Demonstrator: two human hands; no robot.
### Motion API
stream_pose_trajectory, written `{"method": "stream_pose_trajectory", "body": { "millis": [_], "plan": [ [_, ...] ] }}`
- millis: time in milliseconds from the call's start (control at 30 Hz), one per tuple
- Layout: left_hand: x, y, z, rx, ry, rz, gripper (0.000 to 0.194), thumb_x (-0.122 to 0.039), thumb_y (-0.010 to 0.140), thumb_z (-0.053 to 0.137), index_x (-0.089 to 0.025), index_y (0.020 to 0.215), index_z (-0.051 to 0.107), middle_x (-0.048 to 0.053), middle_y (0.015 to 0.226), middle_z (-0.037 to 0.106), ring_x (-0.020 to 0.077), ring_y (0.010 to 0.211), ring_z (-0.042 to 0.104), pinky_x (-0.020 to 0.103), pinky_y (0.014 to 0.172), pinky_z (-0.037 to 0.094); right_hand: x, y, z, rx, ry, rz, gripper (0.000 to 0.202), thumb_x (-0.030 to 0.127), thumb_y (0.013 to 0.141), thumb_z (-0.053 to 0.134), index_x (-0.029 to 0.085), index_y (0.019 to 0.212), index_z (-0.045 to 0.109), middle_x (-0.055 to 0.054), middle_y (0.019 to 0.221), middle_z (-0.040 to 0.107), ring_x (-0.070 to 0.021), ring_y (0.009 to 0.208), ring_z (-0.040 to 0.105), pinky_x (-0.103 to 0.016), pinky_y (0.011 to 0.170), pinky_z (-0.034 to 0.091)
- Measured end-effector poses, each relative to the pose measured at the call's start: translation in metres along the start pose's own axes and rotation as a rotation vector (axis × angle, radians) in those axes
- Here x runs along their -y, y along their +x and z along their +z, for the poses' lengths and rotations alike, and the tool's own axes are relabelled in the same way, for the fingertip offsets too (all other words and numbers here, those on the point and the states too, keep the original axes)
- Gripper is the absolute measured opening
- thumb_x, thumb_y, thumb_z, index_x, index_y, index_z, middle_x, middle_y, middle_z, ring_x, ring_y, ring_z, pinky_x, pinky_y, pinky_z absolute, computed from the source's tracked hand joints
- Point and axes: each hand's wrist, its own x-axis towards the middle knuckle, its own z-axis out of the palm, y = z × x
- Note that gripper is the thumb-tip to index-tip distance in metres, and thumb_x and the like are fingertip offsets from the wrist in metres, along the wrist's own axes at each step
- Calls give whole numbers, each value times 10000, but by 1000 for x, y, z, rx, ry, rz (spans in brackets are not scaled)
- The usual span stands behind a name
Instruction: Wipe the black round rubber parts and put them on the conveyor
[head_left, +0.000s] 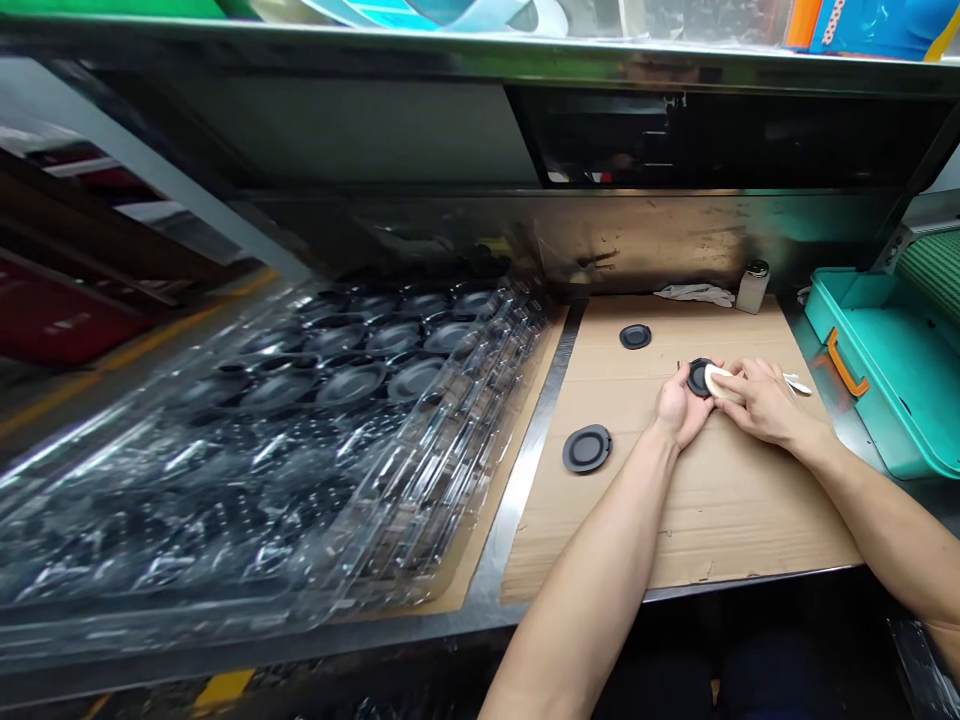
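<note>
Over the cardboard sheet point(720, 500), my left hand point(681, 408) grips a round black plastic part point(699, 376) by its edge. My right hand point(765, 402) is closed on a white pad point(718, 384) and presses it against the right side of that part, covering some of it. Two similar black parts lie flat on the cardboard to the left: one black disc point(635, 337) farther back, another black disc point(587, 449) nearer. Just past my right fingers is a small white and dark item point(798, 385), too small to name.
On the left, clear plastic trays point(450, 480) hold many black parts point(352, 382). A small bottle point(752, 287) and a white cloth point(695, 294) stand by the metal back wall. At right sits a teal bin point(870, 370) with an orange handle. A shelf point(480, 65) overhangs the bench.
</note>
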Motion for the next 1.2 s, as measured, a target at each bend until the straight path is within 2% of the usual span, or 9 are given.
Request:
{"method": "stream_pose_trajectory", "body": {
  "millis": [133, 267, 400, 500, 733, 933, 1000, 1100, 1200],
  "plan": [
    [1, 2, 1, 18, -10, -43, 556, -449, 1092, 261, -105, 1015, 691, 196, 1173, 740, 281, 1215, 683, 396, 1060, 544, 7, 4, 7, -34, -44, 20, 383, 415, 1049, 507, 290, 1377, 660, -122, 1269, 616, -281, 1071, 515, -413, 929, 389],
    [0, 4, -2, -75, -25, 37, 449, -353, 1100, 303, -132, 1024, 686, 135, 1134, 759, 227, 1164, 698, 344, 1013, 561, 6, 5, 7, -55, -142, 143, 394, 388, 1058, 485, 265, 1390, 659, -145, 1285, 619, -296, 1107, 506, -415, 930, 386],
    [3, 4, -2, -46, 31, 9, 462, -366, 1101, 320, -98, 1097, 696, 165, 1149, 759, 238, 1141, 703, 353, 984, 575, 3, 6, 3, -45, -143, 126, 374, 387, 1048, 500, 278, 1361, 673, -131, 1322, 616, -293, 1120, 517, -405, 922, 397],
    [9, 2, -1, -48, 72, 14, 403, -325, 1096, 361, -102, 1132, 694, 142, 1121, 766, 222, 1058, 718, 388, 982, 577, -5, 11, 2, -106, -142, 237, 407, 393, 1056, 466, 261, 1392, 654, -141, 1211, 644, -298, 1088, 539, -399, 900, 415],
    [4, -3, -3, -19, 180, 8, 492, -434, 1090, 329, -95, 1101, 685, 196, 1168, 745, 270, 1009, 743, 325, 726, 566, -45, 4, 0, -312, 76, 388, 383, 472, 995, 576, 230, 1255, 719, -112, 1152, 683, -268, 1055, 622, -371, 936, 478],
    [-4, -3, -5, -5, 135, -5, 528, -478, 1080, 304, -109, 1128, 678, 190, 1150, 747, 270, 944, 751, 317, 671, 549, -63, 7, -13, -460, 321, 490, 489, 600, 990, 509, 186, 1180, 688, -131, 1224, 669, -201, 881, 667, -326, 835, 522],
    [-3, -5, -4, 8, 129, -18, 505, -448, 1077, 317, -104, 1152, 679, 196, 1162, 746, 278, 973, 751, 315, 672, 548, -70, 6, -22, -426, 217, 556, 399, 518, 998, 489, 188, 1027, 711, -119, 1092, 707, -211, 864, 662, -328, 835, 499],
    [-4, -7, -2, 11, 102, -24, 453, -370, 1062, 344, -93, 1217, 668, 206, 1186, 741, 295, 1034, 744, 318, 685, 550, -79, 1, -32, -235, 42, 732, 326, 397, 965, 489, 213, 813, 712, -88, 834, 718, -249, 856, 662, -329, 775, 455],
    [-7, -8, -1, 0, 59, -11, 434, -312, 1033, 380, -77, 1280, 649, 214, 1190, 738, 312, 1074, 734, 337, 710, 563, -79, -3, -34, -38, 46, 697, 264, 411, 887, 604, 221, 980, 763, -88, 941, 760, -258, 931, 678, -305, 753, 448]
  ]
}}
